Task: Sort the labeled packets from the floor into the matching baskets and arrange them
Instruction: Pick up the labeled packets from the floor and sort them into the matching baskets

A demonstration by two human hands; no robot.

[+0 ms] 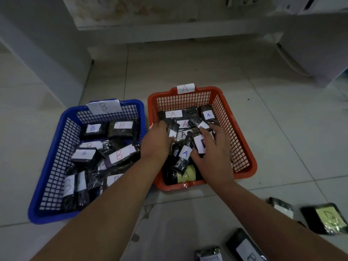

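Observation:
An orange basket point(243, 146) tagged A holds several black packets with white A labels. Both hands are inside it. My left hand point(157, 141) curls its fingers over a black packet point(172, 127) at the basket's left side. My right hand point(214, 147) grips a packet with a white label point(200, 146) near the middle, thumb beside another A packet point(183, 157). A yellow-labelled packet point(185, 175) lies at the basket's near wall. To the left, a blue basket point(54, 147) tagged B holds several B packets point(120, 156).
Loose packets lie on the tiled floor at the lower right: a yellow-labelled one point(326, 217), a silver-edged one point(281, 206), a white-labelled one point(246, 249) and one at the bottom edge point(208, 254). White furniture stands behind the baskets and at the right.

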